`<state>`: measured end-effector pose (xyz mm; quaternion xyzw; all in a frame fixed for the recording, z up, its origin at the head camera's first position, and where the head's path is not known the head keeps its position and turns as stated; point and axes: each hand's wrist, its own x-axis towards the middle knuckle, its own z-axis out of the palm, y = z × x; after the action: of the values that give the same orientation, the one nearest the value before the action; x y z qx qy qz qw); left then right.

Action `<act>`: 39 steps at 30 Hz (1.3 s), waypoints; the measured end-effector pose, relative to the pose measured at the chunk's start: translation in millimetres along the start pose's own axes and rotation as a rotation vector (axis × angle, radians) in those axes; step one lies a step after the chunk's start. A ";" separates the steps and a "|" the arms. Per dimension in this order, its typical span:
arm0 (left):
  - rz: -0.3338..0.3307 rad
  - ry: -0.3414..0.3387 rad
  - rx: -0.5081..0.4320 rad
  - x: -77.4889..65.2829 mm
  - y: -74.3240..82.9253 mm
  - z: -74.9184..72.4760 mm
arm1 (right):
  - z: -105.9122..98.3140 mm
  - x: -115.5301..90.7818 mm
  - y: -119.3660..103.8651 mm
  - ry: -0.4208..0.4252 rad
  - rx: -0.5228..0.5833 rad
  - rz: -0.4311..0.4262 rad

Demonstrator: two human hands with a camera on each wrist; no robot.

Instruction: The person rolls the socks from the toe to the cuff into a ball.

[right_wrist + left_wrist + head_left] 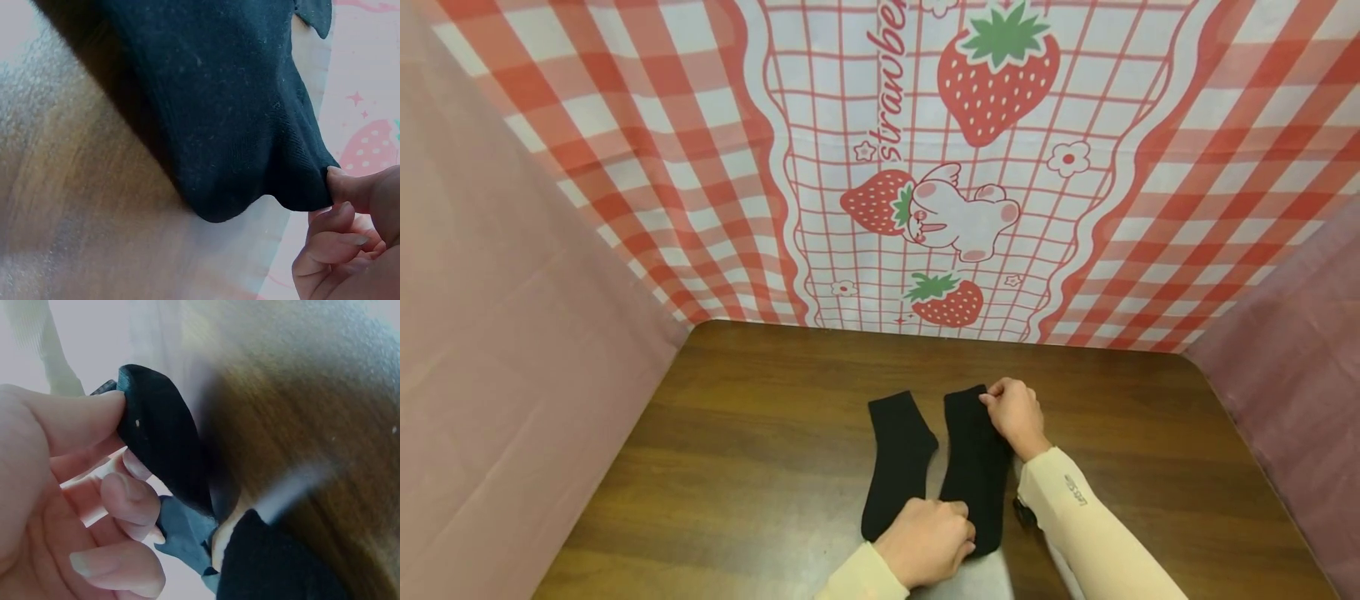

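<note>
Two black socks lie side by side on the table. My right hand (1017, 415) pinches the cuff corner of the right-hand black sock (973, 467) between thumb and finger. In the right wrist view that sock (219, 112) stretches away from the fingertips, its edge rippled near the pinch. At the toe end, my left hand (925, 542) pinches the same sock, which the left wrist view shows as a folded tip (159, 431) at the thumb. The left-hand black sock (898, 450) lies flat, its toe partly behind my left hand; neither hand grips it.
The brown wood-grain table (737, 450) extends to both sides of the socks. A red-checked strawberry cloth (820, 208) hangs behind its far edge. Pink cloths (535, 333) close off the left and right sides.
</note>
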<state>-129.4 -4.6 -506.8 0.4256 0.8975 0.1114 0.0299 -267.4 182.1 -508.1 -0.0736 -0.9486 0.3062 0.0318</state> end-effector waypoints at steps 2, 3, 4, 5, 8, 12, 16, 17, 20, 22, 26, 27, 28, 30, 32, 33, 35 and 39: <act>0.000 0.002 0.005 -1.8 0.2 -1.6 | -0.1 -0.7 -2.1 0.001 0.004 -0.008; 0.002 0.004 0.007 -2.6 0.3 -2.3 | -0.2 -1.2 -3.3 0.002 0.005 -0.012; 0.004 0.008 0.013 -3.6 0.5 -3.1 | -0.4 -1.6 -4.6 0.005 0.007 -0.015; 0.007 0.013 0.020 -4.5 0.7 -3.9 | -0.7 -2.0 -6.1 0.007 0.009 -0.019; 0.016 0.026 0.036 -7.2 1.1 -6.5 | -1.3 -2.5 -10.0 0.015 0.016 -0.031; 0.018 0.036 0.042 -10.3 0.8 -10.1 | -2.4 -3.2 -15.7 0.023 0.023 -0.053; 0.013 0.038 0.036 -13.1 0.2 -13.0 | -3.2 -3.7 -22.2 0.031 0.033 -0.083; 0.012 0.038 0.035 -13.9 0.1 -13.8 | -3.3 -3.7 -23.8 0.034 0.036 -0.090; 0.008 0.041 0.038 -16.3 -0.6 -15.4 | -4.0 -4.2 -29.2 0.039 0.044 -0.105; 0.005 0.045 0.043 -18.0 -1.4 -16.6 | -4.3 -4.7 -32.5 0.034 0.047 -0.109; -0.002 0.060 0.045 -22.0 -3.4 -19.3 | -3.6 -5.2 -38.8 0.036 0.052 -0.123; -0.006 0.060 0.038 -23.2 -4.0 -20.3 | -3.4 -5.4 -40.3 0.040 0.053 -0.129; -0.009 0.059 0.032 -24.3 -4.6 -21.3 | -3.0 -5.6 -41.5 0.046 0.056 -0.138; -0.017 0.055 0.022 -26.5 -5.9 -23.1 | -2.5 -6.4 -44.1 0.054 0.061 -0.153; -0.026 0.049 0.013 -28.7 -7.1 -24.6 | -2.2 -7.3 -46.6 0.056 0.067 -0.165; -0.029 0.048 0.013 -29.7 -7.7 -25.2 | -2.0 -7.6 -47.8 0.055 0.068 -0.168; -0.036 0.044 0.005 -31.7 -8.9 -26.3 | -1.7 -8.3 -50.1 0.047 0.074 -0.174; -0.046 0.038 -0.010 -37.1 -11.3 -28.6 | 0.5 -9.3 -56.7 0.025 0.082 -0.174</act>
<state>-118.6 -45.1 -483.1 0.4027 0.9068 0.1233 0.0178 -265.1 134.9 -475.4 0.0064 -0.9377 0.3397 0.0730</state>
